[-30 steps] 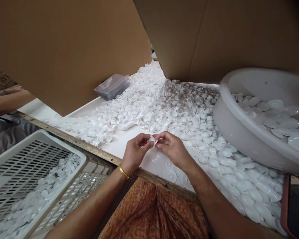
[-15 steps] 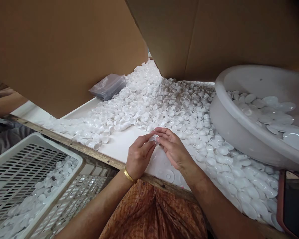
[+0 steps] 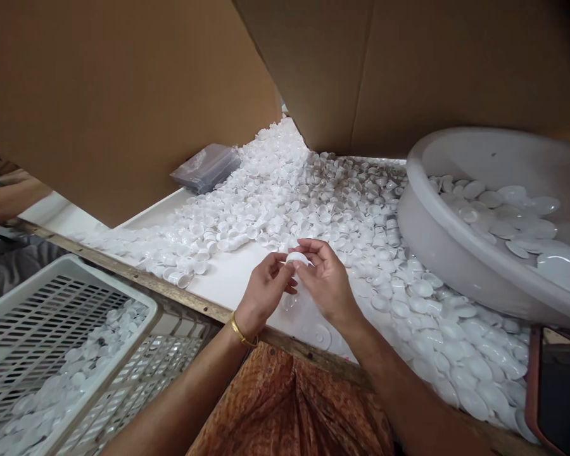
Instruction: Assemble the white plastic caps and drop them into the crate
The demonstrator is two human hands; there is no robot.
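Observation:
A small round white plastic cap (image 3: 297, 257) is pinched between both hands, low over the white tabletop (image 3: 228, 272). My left hand (image 3: 266, 288) grips its left side with thumb and fingers, a gold bangle on the wrist. My right hand (image 3: 325, 278) holds the right side of the same piece, thumb in front and fingers curled behind. Beneath the hands lies a clear sheet with round shapes (image 3: 313, 329). Just beyond them spreads a heap of small white cup-like pieces (image 3: 251, 215). Flatter white oval pieces (image 3: 460, 361) lie to the right.
A large white tub (image 3: 422, 209) with white oval pieces stands at right, a phone (image 3: 555, 386) nearer me. A slatted basket (image 3: 147, 316) of white pieces sits lower left. Cardboard sheets (image 3: 123, 95) hang over the table; a plastic-wrapped stack (image 3: 206, 168) lies behind. Another person's arm (image 3: 14, 199) shows at left.
The cap has been turned between my fingers, its white outer side now facing up. My right fingers have curled further around it, and my left wrist has shifted slightly left.

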